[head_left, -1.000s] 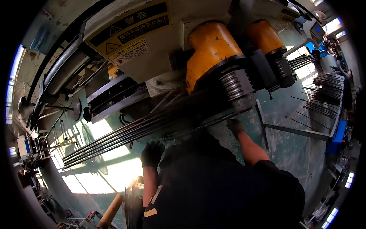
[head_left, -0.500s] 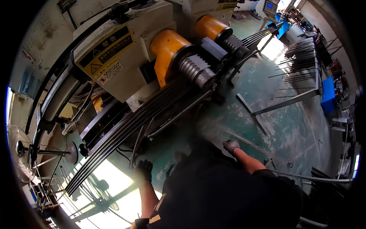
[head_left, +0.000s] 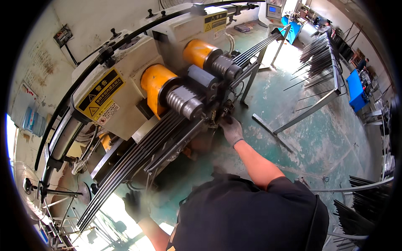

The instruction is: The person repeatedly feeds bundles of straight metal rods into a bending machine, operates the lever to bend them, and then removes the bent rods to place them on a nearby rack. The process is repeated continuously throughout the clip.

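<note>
A long bundle of dark metal tubes lies slantwise along the front of a bending machine. Two orange housings with ribbed, dark metal rollers stand over the tubes. My right hand, in a grey glove, is up against a small fitting at the machine's front edge, beside the rollers. Its fingertips are hidden there, so its grip does not show. My left hand, in a dark glove, hangs near the lower end of the tubes, apart from them and smeared by motion.
To the right stands a rack bearing many thin dark rods. A loose metal bar touches the floor near its foot. More dark rods lie at lower right. A fan stands at far left.
My right hand has risen from beside my body and reached forward to the machine's fitting. My left hand has shifted left and slightly down. The view has tilted, showing more of the machine.
</note>
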A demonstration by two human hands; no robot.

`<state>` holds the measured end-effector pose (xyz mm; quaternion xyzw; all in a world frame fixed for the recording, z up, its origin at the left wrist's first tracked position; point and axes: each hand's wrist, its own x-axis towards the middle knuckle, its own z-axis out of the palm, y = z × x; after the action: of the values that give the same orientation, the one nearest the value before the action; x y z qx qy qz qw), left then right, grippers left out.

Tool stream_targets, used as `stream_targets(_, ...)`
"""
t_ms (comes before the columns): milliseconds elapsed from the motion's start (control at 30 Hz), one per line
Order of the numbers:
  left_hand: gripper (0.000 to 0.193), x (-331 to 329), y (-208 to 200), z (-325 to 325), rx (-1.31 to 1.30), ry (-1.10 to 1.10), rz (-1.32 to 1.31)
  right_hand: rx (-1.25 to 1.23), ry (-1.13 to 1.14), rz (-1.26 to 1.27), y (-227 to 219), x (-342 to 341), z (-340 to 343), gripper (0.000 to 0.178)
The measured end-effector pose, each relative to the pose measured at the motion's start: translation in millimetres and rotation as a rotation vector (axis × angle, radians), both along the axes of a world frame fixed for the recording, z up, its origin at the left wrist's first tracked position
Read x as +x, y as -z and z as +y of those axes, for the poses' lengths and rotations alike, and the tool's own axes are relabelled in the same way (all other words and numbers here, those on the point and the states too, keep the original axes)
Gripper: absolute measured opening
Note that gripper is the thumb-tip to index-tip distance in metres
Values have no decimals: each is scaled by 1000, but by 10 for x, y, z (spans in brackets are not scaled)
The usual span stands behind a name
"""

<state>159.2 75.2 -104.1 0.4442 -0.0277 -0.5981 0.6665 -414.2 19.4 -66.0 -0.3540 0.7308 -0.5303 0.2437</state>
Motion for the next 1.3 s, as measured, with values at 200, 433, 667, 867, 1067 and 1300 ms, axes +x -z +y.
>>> stream_targets(200, 52, -58, -817, -310, -407, -52, -55, -352, 77, -552, -593, -11, -717, 43)
stream_targets(433, 60, -204, -2271, -383, -604, -197, -297, -371, 39, -775, -907, 28, -1082, 43)
stream_targets(667, 56, -419, -3654, -909, -616, -273, -679, -324, 21, -834, -947, -105, -1341, 39)
stream_targets(867, 46, -1691, -4229, -1306, -665, -191, -872, -337, 42, -831, -1027, -331, -1583, 40)
stream_targets(1067, 44, -2355, -4652, -1597, -793, -62, -1023, -326, -108, -869, -936, -462, -1603, 51)
stream_targets(1300, 43, -3241, -4564, -1909, -923, 198, -1261, -276, -69, -737, -1295, -420, -1358, 50)
